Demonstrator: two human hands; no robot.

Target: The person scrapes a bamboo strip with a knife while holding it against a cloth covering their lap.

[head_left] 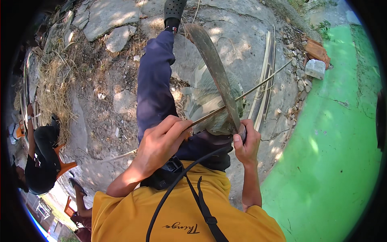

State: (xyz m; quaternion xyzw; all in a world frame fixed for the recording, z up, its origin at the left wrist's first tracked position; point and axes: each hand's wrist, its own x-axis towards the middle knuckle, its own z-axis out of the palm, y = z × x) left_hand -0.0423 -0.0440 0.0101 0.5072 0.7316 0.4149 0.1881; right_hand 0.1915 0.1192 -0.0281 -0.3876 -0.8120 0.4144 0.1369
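The left hand (163,139) pinches a thin dark strip (258,85); the right hand (248,141) grips a curved blade (215,66) by its near end, so it crosses above. Camouflage cloth (202,94) beneath is probably protective padding. Beyond, pale slats (263,64) lie on stone ground (238,20).

Long, dark curved blade (215,67) aslant across a thin brown strip (262,82)
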